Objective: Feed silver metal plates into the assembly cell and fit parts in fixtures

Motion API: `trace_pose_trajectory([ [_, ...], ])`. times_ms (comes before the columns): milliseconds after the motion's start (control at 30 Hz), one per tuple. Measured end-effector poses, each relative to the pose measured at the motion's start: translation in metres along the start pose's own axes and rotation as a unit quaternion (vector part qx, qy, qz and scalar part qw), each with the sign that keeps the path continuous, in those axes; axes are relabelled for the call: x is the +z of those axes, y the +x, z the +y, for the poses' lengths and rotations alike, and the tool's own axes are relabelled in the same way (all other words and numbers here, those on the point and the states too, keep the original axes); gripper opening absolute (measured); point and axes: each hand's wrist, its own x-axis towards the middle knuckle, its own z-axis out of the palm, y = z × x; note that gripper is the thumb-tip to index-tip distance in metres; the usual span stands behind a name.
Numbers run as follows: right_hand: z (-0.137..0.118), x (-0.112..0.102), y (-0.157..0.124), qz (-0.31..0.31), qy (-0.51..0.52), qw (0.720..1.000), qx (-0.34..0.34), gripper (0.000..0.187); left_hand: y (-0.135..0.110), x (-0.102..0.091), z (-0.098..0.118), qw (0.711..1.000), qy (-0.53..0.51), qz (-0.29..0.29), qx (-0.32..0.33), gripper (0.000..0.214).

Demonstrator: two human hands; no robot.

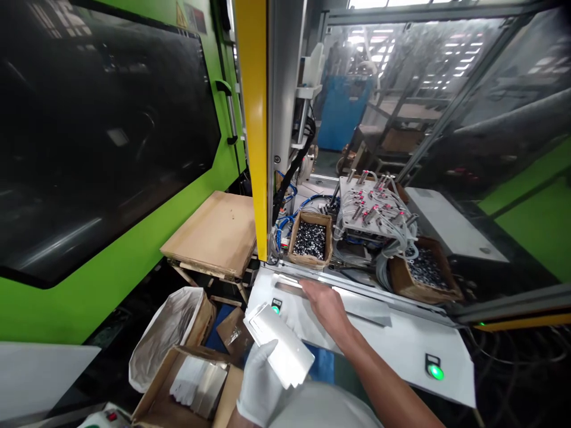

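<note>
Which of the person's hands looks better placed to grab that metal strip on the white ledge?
Right, probably. The right hand lies on the metal strip, free of any load. The gloved left hand is lower and busy gripping a white flat part.

A green machine (147,238) with a dark window (102,137) stands left of a yellow post (252,119). Behind the post, two cardboard boxes (307,261) (401,284) of small parts flank a pin fixture (372,208) with hoses. A wooden board (214,232), a bag-lined bin (165,333) and a carton (154,395) sit lower left. Two green buttons (436,372) (275,309) are lit.
</note>
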Motion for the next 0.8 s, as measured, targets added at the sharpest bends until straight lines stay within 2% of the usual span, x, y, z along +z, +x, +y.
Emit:
trace_pose_trajectory([
  [67, 0.005, 0.015, -0.001, -0.004, -0.060, 0.998, -0.033, 0.052, -0.002, 0.008, 0.000, 1.000, -0.024, -0.010, 0.013, 0.079],
  [167, 0.009, 0.028, -0.002, -0.004, -0.091, 0.994, -0.053, 0.042, -0.005, 0.015, 0.000, 0.999, -0.028, -0.016, 0.036, 0.084],
  [233, 0.006, 0.026, -0.003, 0.003, -0.066, 0.996, -0.054, 0.035, -0.006, 0.015, -0.001, 0.999, -0.003, -0.008, 0.047, 0.083],
  [300, -0.002, 0.016, -0.006, 0.020, -0.017, 0.999, -0.047, 0.035, -0.005, 0.012, -0.002, 0.998, 0.023, -0.016, 0.054, 0.078],
  [367, -0.012, 0.003, -0.012, 0.010, 0.046, 0.999, -0.022, 0.037, -0.001, 0.008, -0.003, 0.997, 0.040, -0.030, 0.061, 0.073],
  [433, -0.021, -0.007, -0.021, -0.068, 0.111, 0.991, 0.021, 0.036, 0.004, 0.006, -0.005, 0.996, 0.057, -0.019, 0.066, 0.072],
  [533, -0.028, -0.013, -0.031, -0.234, 0.166, 0.956, 0.058, 0.032, 0.012, 0.007, -0.005, 0.996, 0.067, 0.009, 0.062, 0.069],
  [600, -0.025, -0.014, -0.030, -0.264, 0.190, 0.944, 0.057, 0.029, 0.013, 0.009, -0.004, 0.997, 0.057, -0.004, 0.054, 0.064],
  [700, -0.014, -0.019, -0.018, -0.196, 0.206, 0.957, 0.055, 0.026, 0.008, 0.008, -0.002, 0.999, 0.020, -0.025, 0.006, 0.054],
  [800, 0.000, -0.018, -0.005, -0.091, 0.128, 0.987, 0.034, 0.030, 0.003, 0.004, -0.001, 0.999, 0.032, -0.010, -0.005, 0.037],
])
